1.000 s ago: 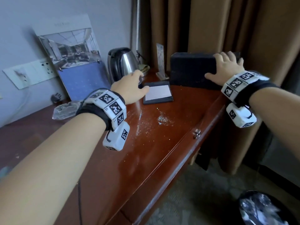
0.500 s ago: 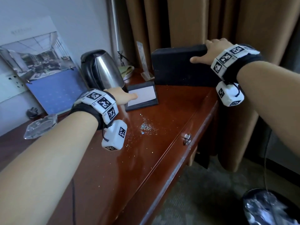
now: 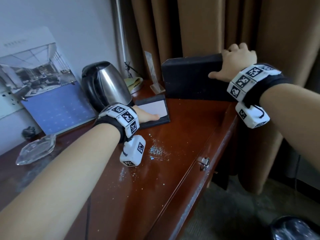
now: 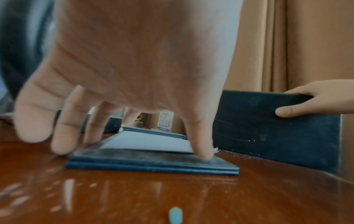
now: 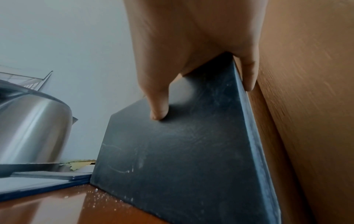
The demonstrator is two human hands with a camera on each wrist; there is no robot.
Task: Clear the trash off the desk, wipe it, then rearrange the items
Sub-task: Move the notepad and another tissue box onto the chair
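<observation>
While left hand (image 3: 147, 116) lowered onto notepad holder (image 3: 154, 110) — right hand (image 3: 237, 64) still gripping black box (image 3: 192, 80)

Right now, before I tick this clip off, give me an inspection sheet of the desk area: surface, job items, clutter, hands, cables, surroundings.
Surface: wooden desk, glossy, with pale crumbs scattered mid-top; not wiped clean.
Job's things: black box standing at the back right corner; flat notepad holder with white paper beside it; steel kettle; glass ashtray; calendar leaning on the wall.
Clutter: small blue fragment near the front.
Hands: left hand presses fingertips on the notepad holder; right hand grips the box's top edge, thumb on its front.
Cables: thin dark cord on the desk's near part.
Surroundings: brown curtain, wall socket, lined bin on the floor.
</observation>
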